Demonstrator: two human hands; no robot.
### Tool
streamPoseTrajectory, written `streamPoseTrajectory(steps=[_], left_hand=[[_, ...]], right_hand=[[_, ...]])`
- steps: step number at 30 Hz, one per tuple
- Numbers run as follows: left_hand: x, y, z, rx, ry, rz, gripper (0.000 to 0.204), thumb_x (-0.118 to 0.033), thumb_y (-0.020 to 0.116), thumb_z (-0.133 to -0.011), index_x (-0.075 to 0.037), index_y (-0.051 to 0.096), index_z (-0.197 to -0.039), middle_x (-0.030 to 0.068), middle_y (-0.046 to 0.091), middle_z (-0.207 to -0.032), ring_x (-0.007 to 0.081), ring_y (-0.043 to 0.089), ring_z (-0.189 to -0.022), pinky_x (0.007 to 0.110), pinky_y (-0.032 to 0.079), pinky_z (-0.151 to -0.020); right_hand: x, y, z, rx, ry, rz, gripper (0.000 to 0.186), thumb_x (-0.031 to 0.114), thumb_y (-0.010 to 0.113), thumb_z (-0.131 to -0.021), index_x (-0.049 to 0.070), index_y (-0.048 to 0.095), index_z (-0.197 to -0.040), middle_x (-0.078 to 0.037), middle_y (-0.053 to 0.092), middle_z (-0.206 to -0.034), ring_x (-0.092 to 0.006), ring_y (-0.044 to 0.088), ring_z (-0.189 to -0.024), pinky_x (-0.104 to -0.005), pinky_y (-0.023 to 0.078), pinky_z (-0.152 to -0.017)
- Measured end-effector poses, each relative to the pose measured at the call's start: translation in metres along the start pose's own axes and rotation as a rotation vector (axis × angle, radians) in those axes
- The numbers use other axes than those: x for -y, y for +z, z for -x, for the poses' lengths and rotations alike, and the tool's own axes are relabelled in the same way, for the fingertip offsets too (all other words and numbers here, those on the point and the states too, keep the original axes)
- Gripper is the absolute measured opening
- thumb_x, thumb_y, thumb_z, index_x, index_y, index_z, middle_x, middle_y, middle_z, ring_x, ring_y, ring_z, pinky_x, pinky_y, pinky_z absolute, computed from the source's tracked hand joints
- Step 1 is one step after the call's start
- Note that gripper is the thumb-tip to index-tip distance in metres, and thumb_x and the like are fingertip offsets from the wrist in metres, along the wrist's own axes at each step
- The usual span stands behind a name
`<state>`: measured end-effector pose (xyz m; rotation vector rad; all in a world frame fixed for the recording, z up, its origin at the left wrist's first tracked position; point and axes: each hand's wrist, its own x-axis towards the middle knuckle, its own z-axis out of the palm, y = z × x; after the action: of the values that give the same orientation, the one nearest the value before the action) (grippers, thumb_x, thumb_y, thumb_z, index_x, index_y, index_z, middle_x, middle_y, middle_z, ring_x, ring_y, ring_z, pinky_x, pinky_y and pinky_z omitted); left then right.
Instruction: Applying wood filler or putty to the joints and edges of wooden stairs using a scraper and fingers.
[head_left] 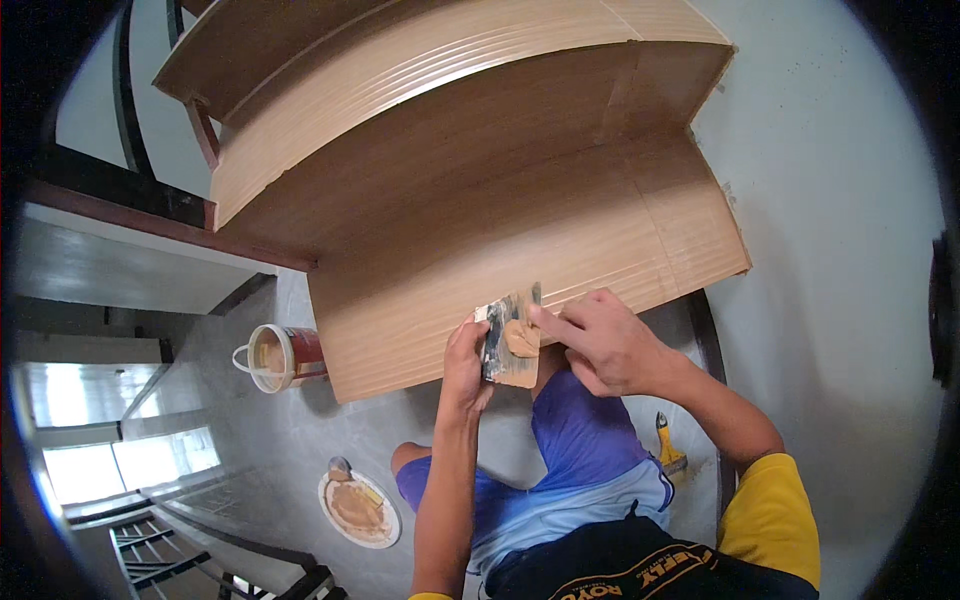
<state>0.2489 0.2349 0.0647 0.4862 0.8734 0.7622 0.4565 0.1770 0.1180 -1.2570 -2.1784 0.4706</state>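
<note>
My left hand (pixel 463 365) grips a flat scraper (pixel 495 345), its face smeared with dark streaks and carrying a lump of tan putty (pixel 519 338). My right hand (pixel 610 345) is just right of it, the index finger reaching to the scraper's upper right part at the putty, the other fingers bent and apart, with no tool visible in them. Both hands are in front of a wooden step-like piece (pixel 430 250) with grooved edges. A white oval plate (pixel 335 510) with tan putty and a small tool on it lies on the floor at lower left.
A white bucket with a red side (pixel 300 355) stands left of the wooden piece. A yellow-handled tool (pixel 667 445) lies by my right knee. A pale wall (pixel 820 250) rises at the right, dark railing (pixel 130 120) at upper left. A black metal frame (pixel 150 555) shows at lower left.
</note>
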Motion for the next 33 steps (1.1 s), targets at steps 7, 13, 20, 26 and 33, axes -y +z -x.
streamPoseTrajectory(steps=[7,13,20,26,33], left_hand=[[0.002,-0.006,-0.005,-0.004,0.015,-0.159,0.028,-0.015,0.043,-0.089,-0.001,0.054,-0.11,0.0049,0.061,-0.096,0.0136,0.06,-0.082,0.029,0.052,-0.072],[0.003,-0.027,-0.013,-0.078,0.016,-0.148,0.026,-0.016,0.044,-0.089,-0.001,0.057,-0.107,0.0055,0.062,-0.095,0.0158,0.061,-0.084,0.032,0.052,-0.075],[0.0,-0.055,-0.027,-0.236,0.055,0.031,0.017,-0.021,0.049,-0.089,-0.008,0.059,-0.086,0.002,0.062,-0.077,0.014,0.06,-0.064,0.027,0.051,-0.054],[0.004,-0.083,-0.042,-0.128,0.068,0.116,0.019,-0.022,0.046,-0.09,-0.011,0.058,-0.079,-0.0013,0.057,-0.066,0.0118,0.051,-0.046,0.025,0.041,-0.038],[0.002,-0.017,-0.029,-0.207,0.038,0.021,0.015,-0.021,0.052,-0.089,-0.009,0.059,-0.091,0.0042,0.063,-0.083,0.0169,0.063,-0.071,0.034,0.054,-0.064]], right_hand=[[-0.006,0.007,0.003,-0.236,0.12,-0.028,0.04,-0.006,0.056,-0.068,0.006,0.063,-0.105,-0.011,0.052,-0.085,-0.0293,0.052,-0.079,-0.0373,0.044,-0.072],[-0.036,0.037,0.006,-0.254,0.22,-0.668,0.029,-0.008,0.055,-0.074,0.003,0.058,-0.101,-0.008,0.054,-0.088,-0.017,0.056,-0.084,-0.0295,0.047,-0.073],[-0.183,-0.038,-0.01,-0.861,0.865,-1.202,0.027,0.005,0.058,-0.083,0.002,0.051,-0.108,-0.008,0.059,-0.087,-0.0178,0.061,-0.07,-0.0292,0.053,-0.063],[-0.252,-0.056,-0.019,-0.888,0.907,-1.362,0.047,0.005,0.058,-0.082,0.001,0.041,-0.126,-0.011,0.061,-0.095,-0.0206,0.061,-0.079,-0.0349,0.054,-0.071],[-0.108,-0.038,-0.018,-0.412,0.41,-1.127,0.065,-0.001,0.054,-0.08,0.005,0.031,-0.139,-0.015,0.061,-0.111,-0.0167,0.063,-0.071,-0.0286,0.054,-0.063]])
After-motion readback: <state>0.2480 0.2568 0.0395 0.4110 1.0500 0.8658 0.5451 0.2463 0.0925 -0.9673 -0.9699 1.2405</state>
